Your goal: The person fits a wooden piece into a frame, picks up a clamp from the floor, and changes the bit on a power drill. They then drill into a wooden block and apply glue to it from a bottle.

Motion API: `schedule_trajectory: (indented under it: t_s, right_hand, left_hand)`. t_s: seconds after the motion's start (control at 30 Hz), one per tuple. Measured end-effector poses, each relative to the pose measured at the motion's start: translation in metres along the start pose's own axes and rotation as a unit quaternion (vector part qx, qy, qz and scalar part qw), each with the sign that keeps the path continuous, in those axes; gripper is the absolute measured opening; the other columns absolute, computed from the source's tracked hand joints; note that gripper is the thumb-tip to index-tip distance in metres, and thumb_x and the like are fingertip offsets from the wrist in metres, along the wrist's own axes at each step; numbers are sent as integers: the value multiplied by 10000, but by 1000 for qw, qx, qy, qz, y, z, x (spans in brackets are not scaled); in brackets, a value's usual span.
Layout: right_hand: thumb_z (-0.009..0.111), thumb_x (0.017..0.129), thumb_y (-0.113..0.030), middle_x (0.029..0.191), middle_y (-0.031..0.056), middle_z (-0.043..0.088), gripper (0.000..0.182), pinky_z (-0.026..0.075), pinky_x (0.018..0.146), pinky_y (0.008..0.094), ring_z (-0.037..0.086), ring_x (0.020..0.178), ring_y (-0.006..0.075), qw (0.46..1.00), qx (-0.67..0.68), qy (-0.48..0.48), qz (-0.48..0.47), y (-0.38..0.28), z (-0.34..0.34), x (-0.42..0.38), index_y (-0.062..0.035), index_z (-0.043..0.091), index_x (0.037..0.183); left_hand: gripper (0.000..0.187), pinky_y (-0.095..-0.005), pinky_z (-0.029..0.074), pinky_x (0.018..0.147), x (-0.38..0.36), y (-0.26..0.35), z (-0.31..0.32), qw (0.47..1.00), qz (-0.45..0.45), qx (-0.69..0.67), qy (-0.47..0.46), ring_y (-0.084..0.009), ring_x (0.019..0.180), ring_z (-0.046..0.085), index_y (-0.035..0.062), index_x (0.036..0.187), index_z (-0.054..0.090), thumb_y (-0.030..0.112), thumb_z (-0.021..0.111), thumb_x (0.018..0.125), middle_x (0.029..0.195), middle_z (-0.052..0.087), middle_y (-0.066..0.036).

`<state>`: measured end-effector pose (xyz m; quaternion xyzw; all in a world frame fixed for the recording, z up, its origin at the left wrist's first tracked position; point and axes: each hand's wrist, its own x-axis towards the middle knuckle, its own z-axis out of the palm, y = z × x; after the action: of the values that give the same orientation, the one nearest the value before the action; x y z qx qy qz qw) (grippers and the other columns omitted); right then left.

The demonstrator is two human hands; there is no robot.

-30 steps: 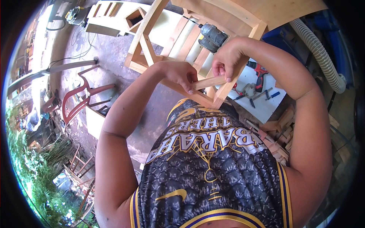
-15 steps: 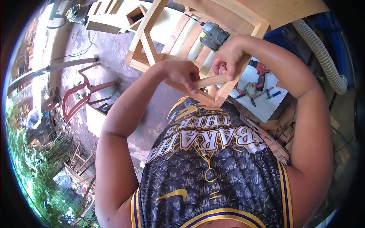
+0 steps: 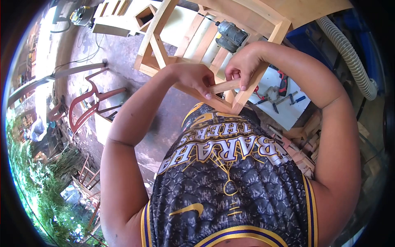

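A short, pale wooden strip (image 3: 224,86) spans between my two hands, inside the near corner of a wooden frame (image 3: 243,99). My left hand (image 3: 193,79) pinches the strip's left end between thumb and fingers, over the frame's left rail. My right hand (image 3: 245,65) grips the other end, thumb on top and fingers curled beneath, beside the right rail. The strip lies slanted across the corner, close over the rails. Beyond my right hand, a grey power drill (image 3: 230,36) with a long bit lies on the frame's slats.
To the right, a white board (image 3: 284,111) carries clamps (image 3: 276,103) and a red-and-black tool (image 3: 283,82). A ribbed hose (image 3: 347,57) runs down the far right. Reddish-brown chair parts (image 3: 84,107) stand on the floor to the left. Wood offcuts (image 3: 308,140) lie at right.
My right hand has shifted slightly left along the strip, toward my left hand. My left hand has moved a little left and up, still holding the strip.
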<state>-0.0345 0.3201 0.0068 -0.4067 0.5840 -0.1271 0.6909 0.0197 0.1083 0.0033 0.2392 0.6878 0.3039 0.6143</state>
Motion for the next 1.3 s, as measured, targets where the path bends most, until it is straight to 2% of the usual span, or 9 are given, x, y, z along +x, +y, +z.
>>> schedule_trajectory:
  t_s: [0.17, 0.23, 0.33, 0.53, 0.73, 0.97, 1.17, 1.23, 1.3]
  right_hand:
    - [850, 662, -295, 1009, 99, 659, 735, 489, 768, 311, 627, 889, 192, 1000, 11, 6, -3, 1, 2, -1, 1, 536, 1257]
    - [852, 655, -310, 998, 99, 661, 725, 488, 756, 315, 629, 883, 194, 1000, -7, 14, 8, -2, 1, -3, -17, 552, 1246]
    - [832, 675, -408, 997, 90, 657, 667, 466, 779, 330, 616, 922, 206, 998, -48, 27, 6, -6, 1, -8, -65, 614, 1204]
    - [828, 682, -437, 963, 86, 677, 618, 474, 769, 331, 628, 898, 200, 996, -73, 39, 18, -6, 1, -8, -58, 653, 1137]
    - [815, 723, -390, 917, 77, 703, 484, 480, 750, 317, 641, 862, 176, 998, 2, 52, 18, 0, 5, -16, -48, 700, 1046]
    - [817, 725, -368, 945, 71, 707, 479, 482, 756, 321, 643, 868, 179, 997, -49, 42, 39, -9, 3, -15, -55, 695, 1067]
    - [817, 721, -372, 942, 67, 702, 486, 481, 758, 329, 640, 868, 185, 998, -38, 41, 36, -7, 3, -15, -66, 691, 1077]
    - [818, 718, -377, 940, 69, 702, 504, 481, 761, 326, 641, 868, 187, 999, -33, 29, 27, -5, 2, -13, -63, 684, 1089]
    - [819, 716, -377, 949, 68, 704, 508, 481, 765, 321, 642, 873, 185, 998, -38, 30, 29, -5, 2, -14, -62, 682, 1090]
  left_hand:
    - [625, -319, 470, 846, 3, -5, -10, 994, -65, -69, -48, -208, 947, 638, -14, 1103, 654, 514, 735, 778, 995, 695, -115]
    - [634, -304, 489, 852, -1, -4, -7, 999, 11, -22, -23, -175, 949, 640, -39, 1150, 627, 443, 776, 766, 995, 698, -106]
    - [599, -294, 496, 843, -1, 0, -5, 1000, 2, -19, -9, -176, 931, 649, -44, 1138, 631, 383, 800, 754, 1000, 700, -112]
    - [544, -288, 508, 817, -1, 3, -2, 1000, 1, 20, 6, -173, 886, 658, -46, 1133, 632, 291, 804, 743, 969, 703, -109]
    - [525, -291, 510, 825, -3, 8, -2, 999, -1, 48, 13, -169, 882, 655, -44, 1124, 634, 277, 798, 742, 961, 702, -107]
    - [526, -290, 509, 837, -3, 3, -4, 999, 0, 33, -2, -165, 893, 655, -34, 1133, 636, 266, 802, 734, 967, 703, -100]
    - [539, -287, 500, 871, -6, 4, -11, 995, 36, 86, -37, -163, 948, 643, -12, 1222, 603, 361, 697, 844, 1017, 694, -112]
    - [594, -276, 485, 879, -5, -1, -10, 983, -42, -180, -18, -160, 987, 631, 9, 1294, 554, 437, 634, 890, 1059, 679, -123]
    - [602, -269, 481, 857, -3, -2, -8, 988, -6, -156, -7, -154, 977, 626, 10, 1286, 552, 454, 637, 888, 1065, 675, -117]
